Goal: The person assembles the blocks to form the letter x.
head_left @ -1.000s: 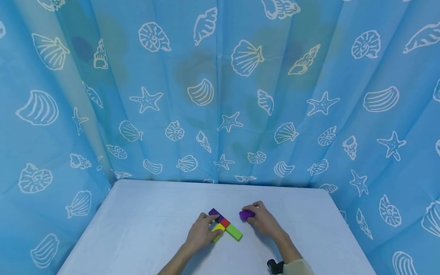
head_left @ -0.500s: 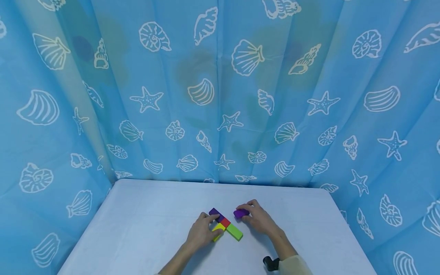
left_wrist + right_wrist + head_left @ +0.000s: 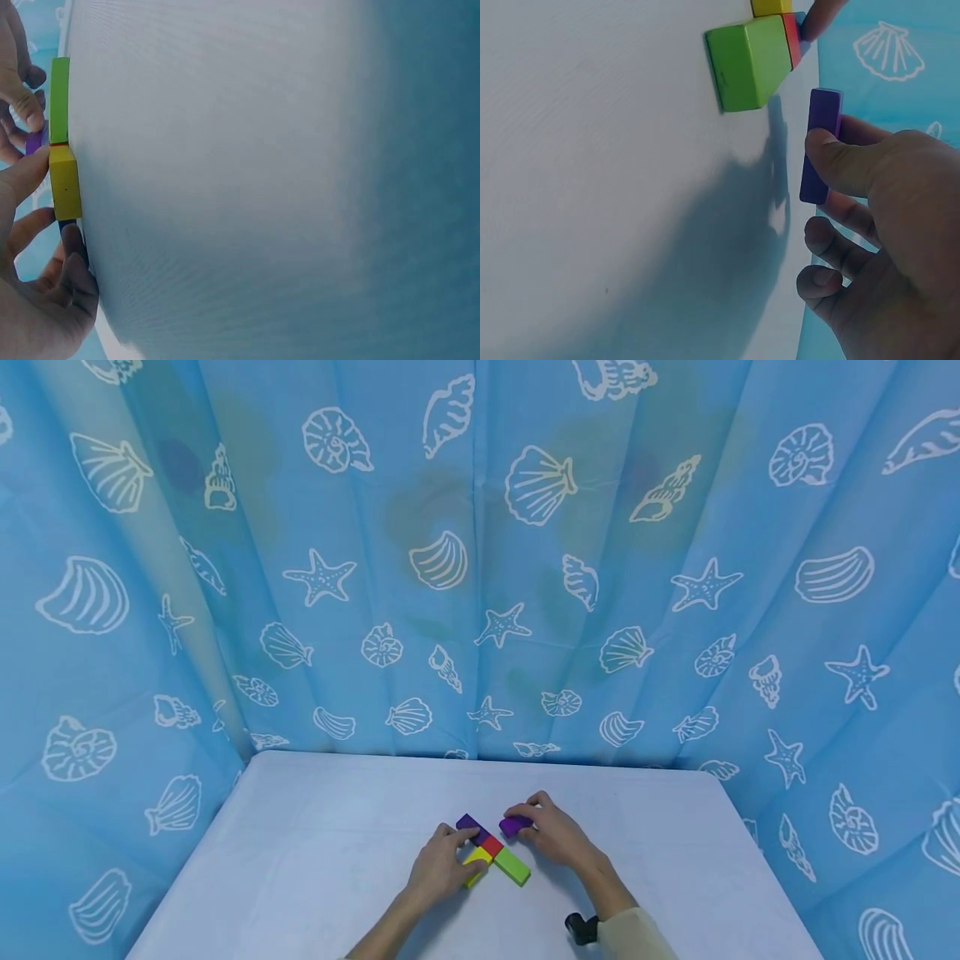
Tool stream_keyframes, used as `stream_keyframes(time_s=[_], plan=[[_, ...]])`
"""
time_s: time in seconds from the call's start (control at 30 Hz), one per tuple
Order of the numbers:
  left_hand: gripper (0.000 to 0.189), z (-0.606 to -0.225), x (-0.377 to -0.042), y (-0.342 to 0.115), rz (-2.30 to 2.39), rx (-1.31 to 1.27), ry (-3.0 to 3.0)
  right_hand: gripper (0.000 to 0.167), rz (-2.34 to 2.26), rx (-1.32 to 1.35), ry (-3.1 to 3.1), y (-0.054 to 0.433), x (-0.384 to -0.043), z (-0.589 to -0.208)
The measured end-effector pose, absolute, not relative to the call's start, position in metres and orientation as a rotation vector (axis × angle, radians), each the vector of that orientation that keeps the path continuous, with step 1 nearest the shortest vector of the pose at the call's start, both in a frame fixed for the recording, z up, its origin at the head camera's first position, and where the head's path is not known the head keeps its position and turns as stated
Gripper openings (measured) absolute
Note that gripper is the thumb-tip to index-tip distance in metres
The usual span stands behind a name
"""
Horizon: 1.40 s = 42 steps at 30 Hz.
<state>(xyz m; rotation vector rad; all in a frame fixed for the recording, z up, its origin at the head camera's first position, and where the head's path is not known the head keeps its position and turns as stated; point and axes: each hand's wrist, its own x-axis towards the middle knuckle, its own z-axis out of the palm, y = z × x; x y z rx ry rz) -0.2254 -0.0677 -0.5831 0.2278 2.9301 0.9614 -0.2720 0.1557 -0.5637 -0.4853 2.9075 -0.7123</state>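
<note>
On the white tabletop several blocks lie together: a dark purple block [image 3: 468, 823], a red block [image 3: 492, 845], a lime green block [image 3: 513, 867] and a yellow block [image 3: 477, 857]. My left hand [image 3: 437, 866] grips the yellow block between thumb and fingers, with a fingertip on the dark purple one. Just right of the group, my right hand [image 3: 558, 832] pinches another purple block [image 3: 821, 150] between thumb and fingers. That block is raised off the table, and its shadow falls below it in the right wrist view. Two fingers of this hand curl loosely beneath.
Behind the white table [image 3: 315, 827] hangs a blue curtain [image 3: 480, 660] with white shell and starfish prints, also along both sides. A black device [image 3: 582, 928] sits at my right wrist by the light sleeve [image 3: 636, 935].
My right hand has moved left with the purple block, closer to the red and dark purple blocks. My left hand and the grouped blocks have stayed put.
</note>
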Motion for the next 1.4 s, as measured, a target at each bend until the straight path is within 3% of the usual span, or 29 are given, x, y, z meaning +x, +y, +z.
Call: stream_keyframes(time_s=[0.6,1.4], plan=[[0.058,-0.585,-0.227,-0.070,0.995,0.235,2.913,0.036,-0.388,-0.682,2.996,0.143,-0.276,-0.567],[0.058,-0.583,-0.226,-0.070,0.969,0.285,2.960,0.038,-0.374,-0.748,2.987,0.140,-0.272,-0.566]])
